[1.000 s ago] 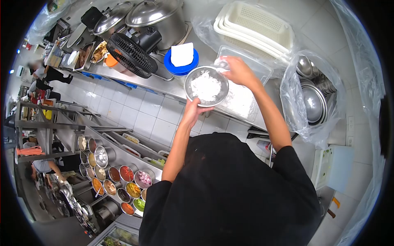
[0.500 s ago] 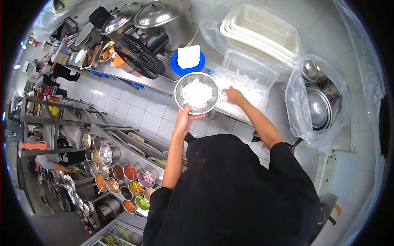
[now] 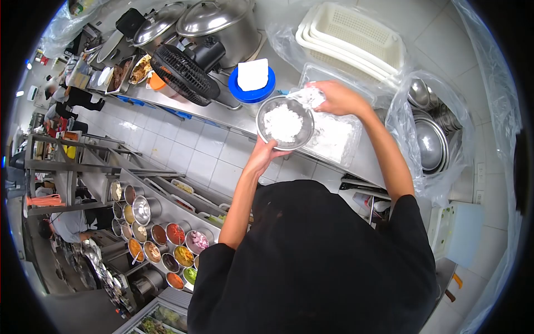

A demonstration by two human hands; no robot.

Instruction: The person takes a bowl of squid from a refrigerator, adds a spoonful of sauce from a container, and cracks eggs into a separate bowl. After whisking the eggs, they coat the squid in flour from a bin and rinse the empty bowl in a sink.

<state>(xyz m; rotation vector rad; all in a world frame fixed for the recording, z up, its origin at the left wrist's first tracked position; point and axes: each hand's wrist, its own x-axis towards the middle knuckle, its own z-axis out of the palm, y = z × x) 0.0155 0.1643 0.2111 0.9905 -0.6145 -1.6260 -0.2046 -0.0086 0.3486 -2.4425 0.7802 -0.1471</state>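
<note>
A round metal bowl (image 3: 261, 123) with loose white food (image 3: 282, 122) inside rests in my left hand (image 3: 263, 155), which grips its near rim from below. My right hand (image 3: 335, 98) is closed round a clump of white stuff (image 3: 309, 98) just above the bowl's right rim. Under my right forearm lies a clear plastic box (image 3: 347, 146) holding more of the white stuff. Behind the bowl stands a container with a blue lid (image 3: 266, 92), a white square thing (image 3: 252, 75) on top.
A black fan (image 3: 186, 75) and large lidded pots (image 3: 219, 33) stand at the back left. White baskets (image 3: 356, 39) are behind the box; bagged metal bowls (image 3: 431, 142) are at right. Small food tins (image 3: 177, 234) fill the lower left. Several people work at far left.
My right hand has risen from the plastic box towards the bowl with a white clump in it. My left hand and the bowl have shifted slightly right.
</note>
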